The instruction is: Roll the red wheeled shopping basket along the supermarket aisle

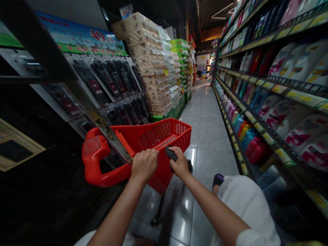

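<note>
A red plastic shopping cart (164,135) with a mesh basket stands on the tiled aisle floor in front of me. My left hand (145,164) is closed around the cart's near red rim. My right hand (179,162) grips a dark handle (171,154) at the cart's back edge. The basket looks empty as far as I can see into it. A thick red handle loop (93,157) sticks out on the cart's left side.
Shelves of bottles (282,89) line the right side. On the left hang black packaged items (112,82), with stacked tissue packs (151,65) beyond. The grey tiled aisle (207,123) runs ahead. My white-clad knee (243,201) is at lower right.
</note>
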Motion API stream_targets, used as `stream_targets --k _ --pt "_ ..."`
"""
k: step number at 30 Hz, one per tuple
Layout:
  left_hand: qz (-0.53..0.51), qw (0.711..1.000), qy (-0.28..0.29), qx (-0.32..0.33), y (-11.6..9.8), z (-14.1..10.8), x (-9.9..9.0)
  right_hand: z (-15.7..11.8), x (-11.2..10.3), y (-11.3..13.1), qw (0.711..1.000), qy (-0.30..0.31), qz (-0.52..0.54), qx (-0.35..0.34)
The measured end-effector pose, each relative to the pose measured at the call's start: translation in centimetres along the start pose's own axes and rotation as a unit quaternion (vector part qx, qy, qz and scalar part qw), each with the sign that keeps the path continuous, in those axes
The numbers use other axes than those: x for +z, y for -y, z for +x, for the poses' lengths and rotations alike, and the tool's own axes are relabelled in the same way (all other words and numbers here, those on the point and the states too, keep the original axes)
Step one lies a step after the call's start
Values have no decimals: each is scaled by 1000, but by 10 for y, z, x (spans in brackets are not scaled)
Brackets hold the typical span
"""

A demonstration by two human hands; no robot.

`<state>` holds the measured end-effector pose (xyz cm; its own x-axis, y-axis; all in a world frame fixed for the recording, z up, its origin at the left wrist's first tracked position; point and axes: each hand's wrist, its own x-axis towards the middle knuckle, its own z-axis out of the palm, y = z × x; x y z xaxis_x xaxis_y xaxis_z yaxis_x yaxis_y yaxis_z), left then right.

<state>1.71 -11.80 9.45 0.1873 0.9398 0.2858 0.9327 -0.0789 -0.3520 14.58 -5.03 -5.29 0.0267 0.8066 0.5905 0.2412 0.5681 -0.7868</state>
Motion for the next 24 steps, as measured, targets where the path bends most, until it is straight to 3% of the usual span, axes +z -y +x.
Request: stream_targets --k 4,5,7,10,14,20,24 --pt "9 1000 -6 4 3 -3 2 40 -33 -59 973 -153 -59 161" --pt "10 1000 -9 5 4 -4 3 51 -41 -71 967 -172 -67 175" --pt "12 1000 -13 8 5 -6 3 72 -54 -89 961 -187 -76 187" --pt "15 1000 -14 10 7 -8 4 87 -58 -97 965 -172 -81 182" --pt "13 1000 -7 11 6 -8 3 70 -34 -78 970 -158 -94 157" --pt "6 1000 -3 8 1 -3 2 13 19 -19 985 -129 -85 74" --pt "-1 1000 -2 3 0 -1 1 -12 27 8 995 -78 -61 8"
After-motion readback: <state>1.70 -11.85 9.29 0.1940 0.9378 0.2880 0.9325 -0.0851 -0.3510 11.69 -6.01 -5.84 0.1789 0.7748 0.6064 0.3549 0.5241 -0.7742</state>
